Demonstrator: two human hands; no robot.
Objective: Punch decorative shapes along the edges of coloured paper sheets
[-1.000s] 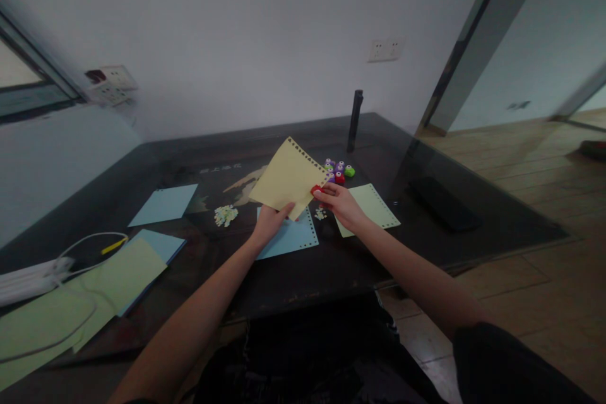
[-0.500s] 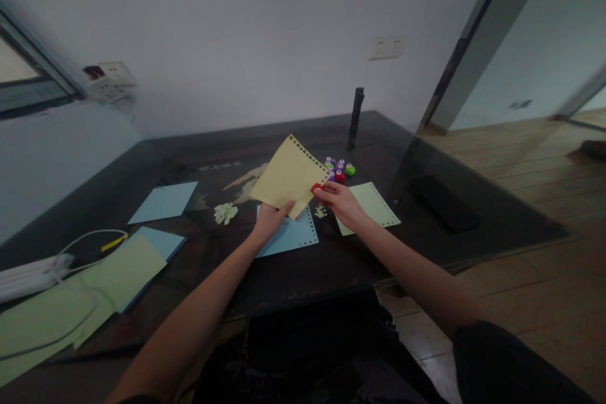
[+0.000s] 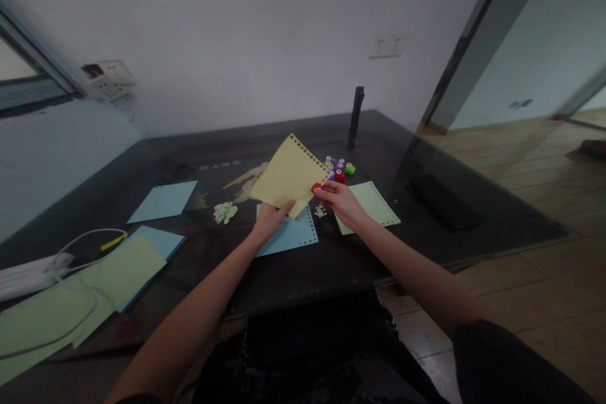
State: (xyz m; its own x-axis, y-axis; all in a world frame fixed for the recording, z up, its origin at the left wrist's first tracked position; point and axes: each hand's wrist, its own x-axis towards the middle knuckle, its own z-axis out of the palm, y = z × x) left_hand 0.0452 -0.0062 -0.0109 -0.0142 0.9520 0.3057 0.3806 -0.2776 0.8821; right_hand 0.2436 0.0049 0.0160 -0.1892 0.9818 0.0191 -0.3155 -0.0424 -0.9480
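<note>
A left hand pinches the lower corner of a yellow sheet, its fingers closed on the paper and holding it tilted above the dark tabletop. Just beyond the thumb, under the raised sheet, lies a blue sheet with a punched edge. At the yellow sheet's right corner, the right hand has its fingers clamped on a small red punch that bites the paper's edge, where a dotted row of holes already runs (the punched bits lie scattered below the fingertips). Past the right knuckles sit more coloured punches and a pale green sheet. Keeping the paper taut and the punch square to the edge should, by the look of it, keep the spacing even.
</note>
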